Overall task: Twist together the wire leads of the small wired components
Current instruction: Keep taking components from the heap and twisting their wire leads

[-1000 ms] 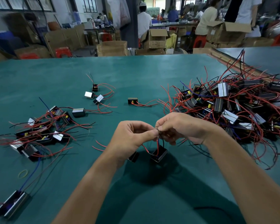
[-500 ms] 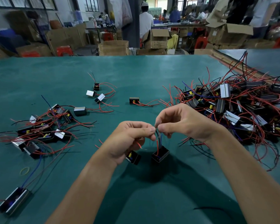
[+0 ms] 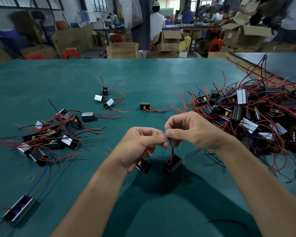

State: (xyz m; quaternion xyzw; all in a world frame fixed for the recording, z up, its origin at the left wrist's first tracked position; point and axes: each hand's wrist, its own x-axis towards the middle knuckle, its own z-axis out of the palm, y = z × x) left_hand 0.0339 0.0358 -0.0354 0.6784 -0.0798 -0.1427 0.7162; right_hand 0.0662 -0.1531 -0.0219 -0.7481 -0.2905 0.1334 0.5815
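The left hand (image 3: pixel 140 144) pinches the wire leads (image 3: pixel 171 148) between its thumb and first finger, and its other fingers are curled in. The right hand (image 3: pixel 195 132) pinches the same leads just beside it. Its thumb and first finger are closed tight and its other fingers are bent loosely. The two pinches touch. The leads are red, blue and black, and they run down from the fingers to a small black component (image 3: pixel 172 164) right under them. I cannot tell if it rests on the green table (image 3: pixel 161 79) or hangs just above it. A second small component (image 3: pixel 143 165) with a yellow bit sits under the left hand, and a red wire (image 3: pixel 148 152) goes up from it into the palm. To the right lies a big pile of components (image 3: pixel 246 113) with tangled red wires. To the left is a smaller pile (image 3: pixel 50 135). A yellow rubber band (image 3: pixel 30 178) lies near it. A lone component (image 3: pixel 144 106) sits farther back in the middle.
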